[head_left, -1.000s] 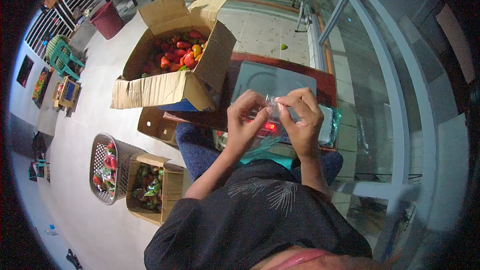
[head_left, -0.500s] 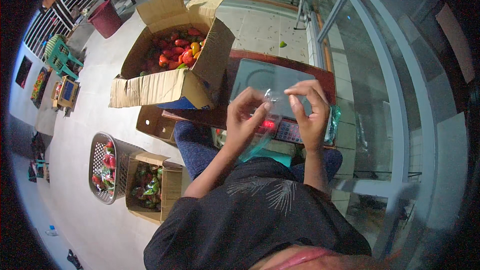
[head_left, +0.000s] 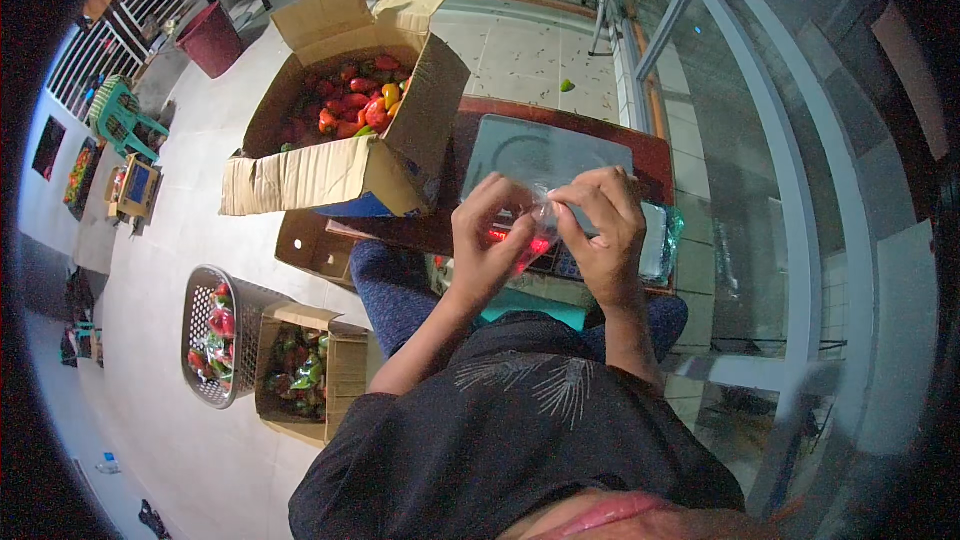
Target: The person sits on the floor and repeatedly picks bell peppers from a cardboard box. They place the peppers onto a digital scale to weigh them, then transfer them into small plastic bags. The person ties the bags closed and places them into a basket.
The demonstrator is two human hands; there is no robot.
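Two hands, your left hand (head_left: pixel 488 235) and right hand (head_left: pixel 605 230), work close together above the scale (head_left: pixel 535 145) on the table (head_left: pixel 652 155), fingertips clamped on a clear bag (head_left: pixel 542 210) (its mouth is hard to make out). Tug too hard and the thin plastic could tear; pinch too loosely and it could slip onto the scale. Swinging wide to your left might jolt the box (head_left: pixel 295 180) of peppers (head_left: pixel 350 100).

The plastic film (head_left: pixel 541 204) looks glossy; the box (head_left: pixel 295 180) is matt cardboard; peppers (head_left: pixel 352 102) shine, smooth; the shirt (head_left: pixel 480 455) is matt cloth.
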